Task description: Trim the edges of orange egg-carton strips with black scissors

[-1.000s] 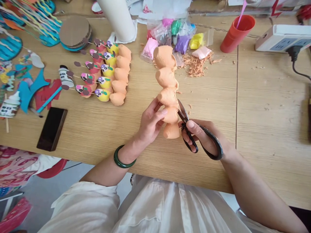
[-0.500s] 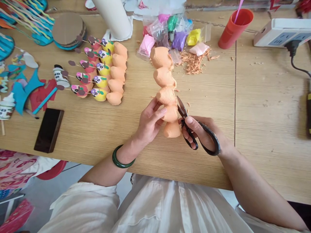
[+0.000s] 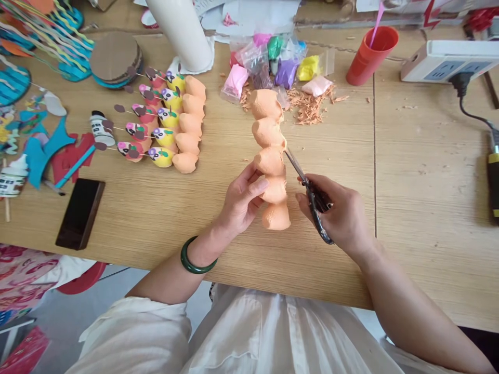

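Observation:
My left hand [image 3: 242, 196] grips a long orange strip of egg-carton cups [image 3: 270, 150] near its lower end, holding it upright over the wooden table [image 3: 421, 171]. A green bangle sits on that wrist. My right hand [image 3: 340, 215] is closed round the black handles of a pair of scissors [image 3: 307, 186]. The scissor blades point up and left, their tips touching the strip's right edge between two cups.
Left of the strip stands a row of painted cup figures [image 3: 166, 122]. A black phone [image 3: 80, 213] lies near the front edge. Bags of coloured clay [image 3: 273, 62], orange shavings, a red cup [image 3: 366, 54], a power strip [image 3: 448, 67] and a white cylinder [image 3: 183, 31] are at the back.
My right hand has rolled over, so its back now faces up, and the scissor blades have pushed further up along the strip's right edge. The strip has tilted slightly.

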The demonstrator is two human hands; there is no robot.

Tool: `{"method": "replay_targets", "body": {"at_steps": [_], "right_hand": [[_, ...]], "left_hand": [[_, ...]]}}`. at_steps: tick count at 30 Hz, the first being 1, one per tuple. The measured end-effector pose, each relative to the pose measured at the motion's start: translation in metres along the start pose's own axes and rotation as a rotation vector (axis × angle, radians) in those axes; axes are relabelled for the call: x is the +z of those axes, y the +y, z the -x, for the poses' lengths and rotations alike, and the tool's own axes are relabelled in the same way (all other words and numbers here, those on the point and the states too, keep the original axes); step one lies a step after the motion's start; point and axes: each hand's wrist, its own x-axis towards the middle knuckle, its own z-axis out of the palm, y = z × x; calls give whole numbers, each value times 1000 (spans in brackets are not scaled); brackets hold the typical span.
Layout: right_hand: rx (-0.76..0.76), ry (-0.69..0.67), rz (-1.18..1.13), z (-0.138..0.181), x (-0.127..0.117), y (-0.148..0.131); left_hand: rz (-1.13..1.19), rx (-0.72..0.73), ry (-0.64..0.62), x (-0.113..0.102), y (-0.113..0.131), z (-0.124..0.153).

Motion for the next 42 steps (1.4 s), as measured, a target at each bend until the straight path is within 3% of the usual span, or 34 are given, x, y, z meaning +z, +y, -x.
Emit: {"method": "replay_targets", "body": {"at_steps": [4, 10, 16, 29, 33, 39, 42], "right_hand": [[-120, 153, 226, 0, 2, 3], [-230, 111, 328, 2, 8, 7], [-261, 171, 528, 4, 10, 7], [-326, 247, 671, 5, 13, 14], [-273, 221, 584, 5, 15, 16], [16, 70, 52, 0, 7, 8], [47, 14, -30, -1, 1, 3]], "left_hand": [[-4, 0, -31, 1, -1, 1], [-18, 58, -101, 7, -1, 3], [-7, 58, -161, 6, -3, 3], [69, 20, -204, 6, -7, 3], [61, 17, -204, 5, -9, 2], [-10, 47, -86, 4, -7, 1], [-47, 76, -39, 4, -5, 1]]}}
